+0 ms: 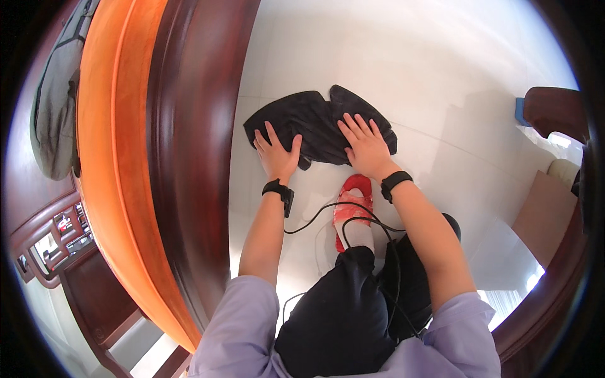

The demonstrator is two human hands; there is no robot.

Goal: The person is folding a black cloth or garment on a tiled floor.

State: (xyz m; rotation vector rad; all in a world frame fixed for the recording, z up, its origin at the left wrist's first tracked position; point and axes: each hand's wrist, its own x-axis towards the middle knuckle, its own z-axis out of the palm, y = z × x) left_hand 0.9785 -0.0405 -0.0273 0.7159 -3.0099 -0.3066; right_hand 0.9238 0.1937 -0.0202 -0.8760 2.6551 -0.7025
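Observation:
A crumpled black cloth garment [314,113] lies on the pale tiled floor in front of my foot. My left hand [278,152] rests with fingers spread on its lower left part, the thumb pointing up the cloth. On the right part of the fabric, my right hand [366,144] lies palm down, fingers somewhat apart. Neither hand grips the cloth. Each wrist wears a black strap; the left one carries a small black device [289,202]. The fabric under both palms is hidden.
A dark polished wooden bench [198,141] with an orange cushion [118,141] runs along the left, a grey bag [59,108] on it. Black cables [331,204] loop over my red slipper [352,212]. At the right are a wooden furniture leg [553,111] and a brown board [543,217].

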